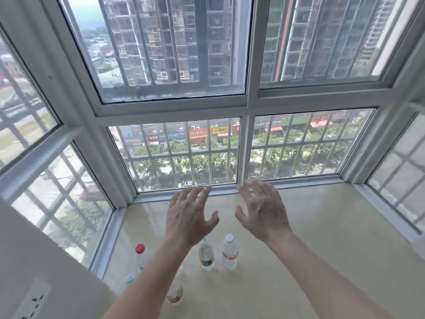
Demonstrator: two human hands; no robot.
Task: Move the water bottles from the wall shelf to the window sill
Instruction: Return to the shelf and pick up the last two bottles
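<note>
Left hand (188,217) and right hand (264,212) are hovering spread and empty over the window sill (322,249); water bottles (229,252) are standing beneath the wrists (best lifting clear to avoid toppling them).

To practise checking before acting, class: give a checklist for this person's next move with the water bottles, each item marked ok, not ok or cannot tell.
1. Free left hand: ok, open, holding nothing.
2. Free right hand: ok, open, holding nothing.
3. Upright on the window sill: white-capped bottle, green-capped bottle, red-capped bottle: ok.
4. Steady bottle under the left forearm: cannot tell, partly hidden.
5. Bare room on the sill: ok.
6. More bottles on the wall shelf: cannot tell, shelf out of view.
</note>
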